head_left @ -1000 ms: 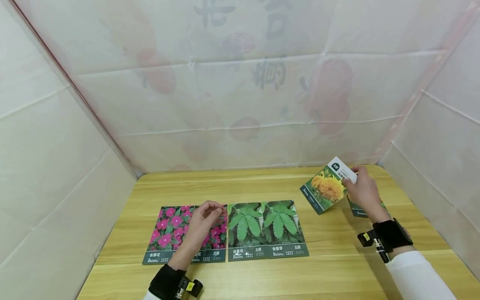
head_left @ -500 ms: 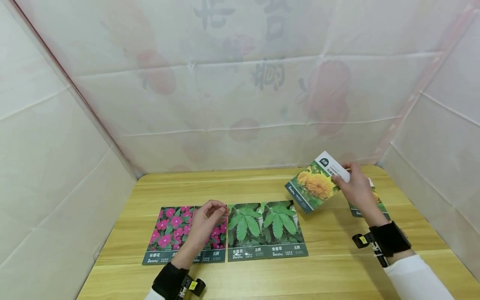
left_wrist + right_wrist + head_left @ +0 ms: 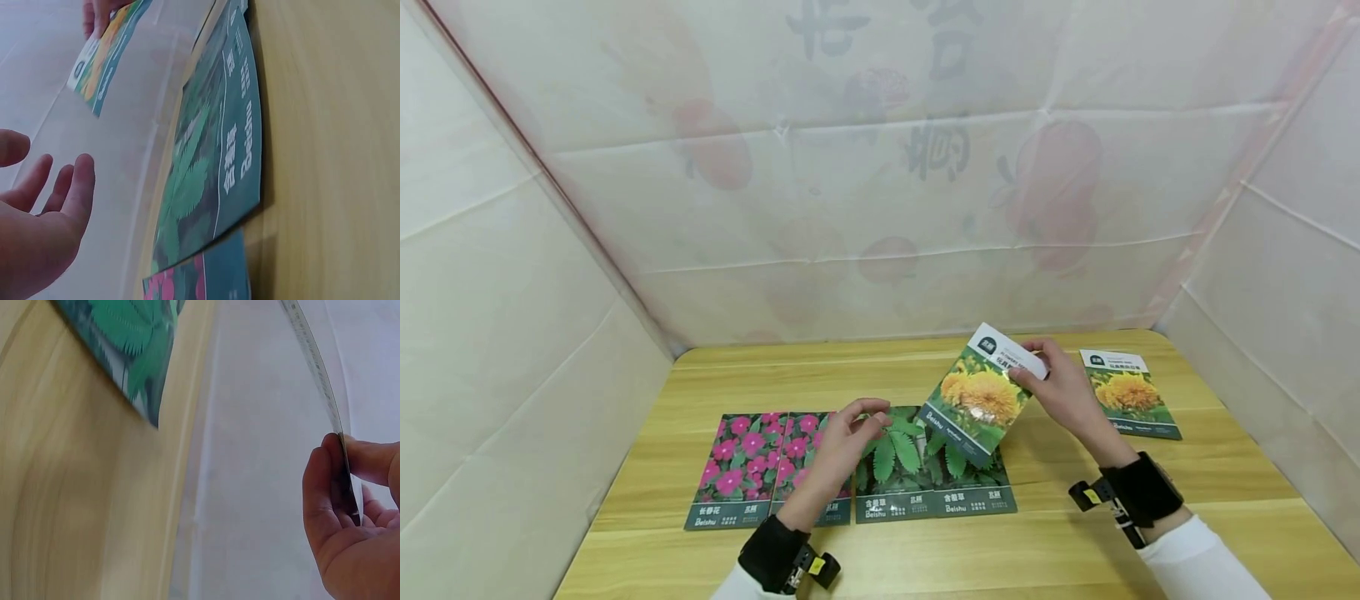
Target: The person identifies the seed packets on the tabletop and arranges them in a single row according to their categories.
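My right hand [image 3: 1063, 392] pinches a seed packet with yellow flowers [image 3: 981, 396] by its white top corner, thumb on the front. The packet is tilted and raised, overlapping the right one of two green-leaf seed packets [image 3: 973, 492] in the head view. Seen edge-on in the right wrist view, the held packet [image 3: 322, 378] bends slightly between thumb and fingers. My left hand [image 3: 842, 442] hovers over the left green-leaf packet [image 3: 891, 475], fingers loosely bent with nothing between them; the left wrist view shows its fingers [image 3: 80, 187] apart from the packets.
Two pink-flower seed packets [image 3: 737, 467] lie overlapping at the left of the row, one partly behind the left forearm. Another yellow-flower packet [image 3: 1129, 396] lies at the right on the wooden table [image 3: 925, 554]. Pale cloth walls [image 3: 880, 292] enclose the table's back and sides.
My right hand has carried the yellow-flower packet leftward from the right side to over the green-leaf packets, uncovering the other yellow-flower packet. My left hand has shifted right, off the pink-flower packets.
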A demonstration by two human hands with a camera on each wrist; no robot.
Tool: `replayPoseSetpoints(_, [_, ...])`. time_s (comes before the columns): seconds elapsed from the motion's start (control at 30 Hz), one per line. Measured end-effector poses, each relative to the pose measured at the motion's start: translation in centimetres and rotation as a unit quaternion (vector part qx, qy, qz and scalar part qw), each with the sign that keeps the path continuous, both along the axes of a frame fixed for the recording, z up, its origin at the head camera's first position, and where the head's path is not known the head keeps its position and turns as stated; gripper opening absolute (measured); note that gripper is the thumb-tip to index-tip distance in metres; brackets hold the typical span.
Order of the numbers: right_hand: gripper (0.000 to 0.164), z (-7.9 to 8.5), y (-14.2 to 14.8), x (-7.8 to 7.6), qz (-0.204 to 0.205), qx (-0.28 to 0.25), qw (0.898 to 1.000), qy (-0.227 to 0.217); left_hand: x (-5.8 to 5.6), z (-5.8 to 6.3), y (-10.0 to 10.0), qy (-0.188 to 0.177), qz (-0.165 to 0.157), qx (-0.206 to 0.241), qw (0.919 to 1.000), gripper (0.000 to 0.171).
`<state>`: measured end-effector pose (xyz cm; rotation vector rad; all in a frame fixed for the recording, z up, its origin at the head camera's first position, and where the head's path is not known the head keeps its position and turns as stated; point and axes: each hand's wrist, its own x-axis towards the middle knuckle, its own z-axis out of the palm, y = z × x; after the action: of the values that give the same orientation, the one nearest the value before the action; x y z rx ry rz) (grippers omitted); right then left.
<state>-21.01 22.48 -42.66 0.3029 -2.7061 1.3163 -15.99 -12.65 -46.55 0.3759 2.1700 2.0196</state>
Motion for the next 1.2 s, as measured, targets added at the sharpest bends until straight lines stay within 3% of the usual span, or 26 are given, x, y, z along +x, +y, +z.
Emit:
replayPoseSetpoints(0.2, [0.050, 0.3, -1.6, 0.2, 0.020, -0.008, 1.000, -0.009, -0.2, 0.1, 0.9, 0.002, -0.030, -0.009, 0.9995, 0.049])
replayPoseSetpoints(0.37, [0.047, 0.1, -2.4, 0.2, 0.033, -0.019, 0.999, -0.011, -0.3, 0.3, 1.3, -0.026, -0.028, -0.010, 0.9992, 0.038])
replayPoseSetpoints(0.53, [0.045, -0.1, -2.9, 0.1, 0.043, -0.026, 0.999, -0.010, -0.4, 0.2, 1.4, -0.050, -0.025, -0.009, 0.9984, 0.039])
replayPoseSetpoints(0.9, [0.047, 0.1, -3.7, 0.4, 0.059, -0.045, 0.997, -0.024, -0.3, -0.2, 1.6, -0.045, -0.034, -0.041, 0.9976, 0.034])
replayPoseSetpoints(1.13, [0.061, -0.5, -3.7, 0.3, 0.062, -0.137, 0.987, -0.061, 0.0, -0.3, 1.7, -0.047, -0.018, -0.024, 0.9984, 0.032])
replayPoseSetpoints(1.2, [0.060, -2.2, -3.1, -0.2, 0.071, -0.184, 0.979, -0.059, 0.0, -0.4, 1.7, -0.049, -0.015, -0.018, 0.9985, 0.032])
